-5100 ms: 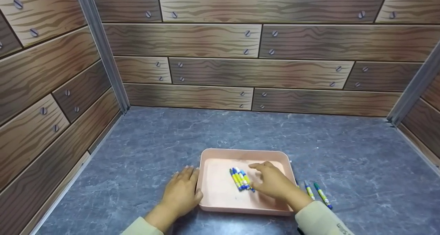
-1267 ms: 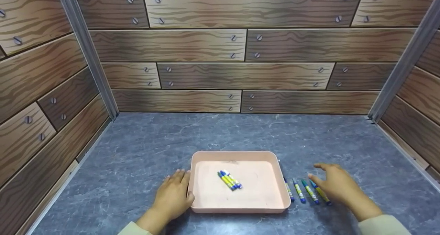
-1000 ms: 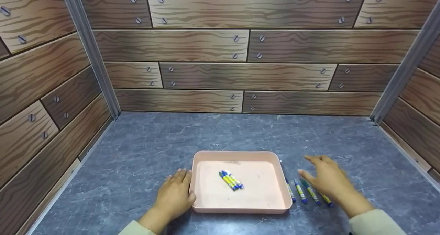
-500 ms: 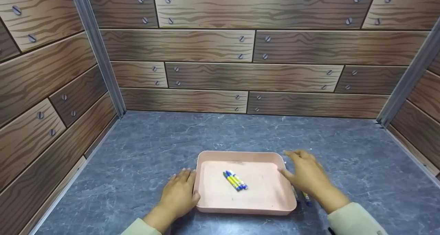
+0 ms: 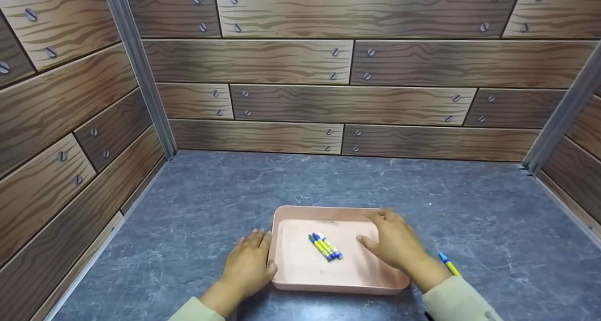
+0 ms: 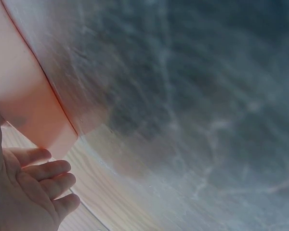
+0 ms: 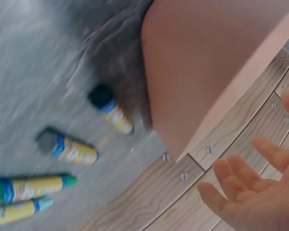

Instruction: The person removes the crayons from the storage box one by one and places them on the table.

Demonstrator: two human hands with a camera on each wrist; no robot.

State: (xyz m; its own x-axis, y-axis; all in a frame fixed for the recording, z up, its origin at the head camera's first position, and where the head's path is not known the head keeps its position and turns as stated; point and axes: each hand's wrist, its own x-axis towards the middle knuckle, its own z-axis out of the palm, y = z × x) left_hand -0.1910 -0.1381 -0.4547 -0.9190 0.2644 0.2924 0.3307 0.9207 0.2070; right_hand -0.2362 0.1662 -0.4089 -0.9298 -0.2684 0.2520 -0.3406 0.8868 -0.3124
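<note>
A shallow pink tray [image 5: 347,276] sits on the table, with 3 crayons [image 5: 325,247] in yellow and blue wrappers lying side by side in it. My left hand [image 5: 249,264] rests against the tray's left wall, its fingers nearly straight; the left wrist view has the same hand [image 6: 33,192] beside the tray wall [image 6: 29,91]. Over the right part of the tray is my right hand [image 5: 394,240], thumb and fingers spread with nothing between them. Several more crayons [image 7: 36,186] lie in a row right of the tray; in the head view my right forearm hides most of them.
Beyond my right wrist, a blue-tipped crayon [image 5: 449,263] lies on the dark marbled table [image 5: 225,185]. Wood-patterned panels [image 5: 291,103] with grey corner strips [image 5: 141,67] enclose the table at the back and sides.
Compared with five seconds ago, fewer crayons lie in the tray and more lie in the row at right. My right hand has just come left from that row to over the tray.
</note>
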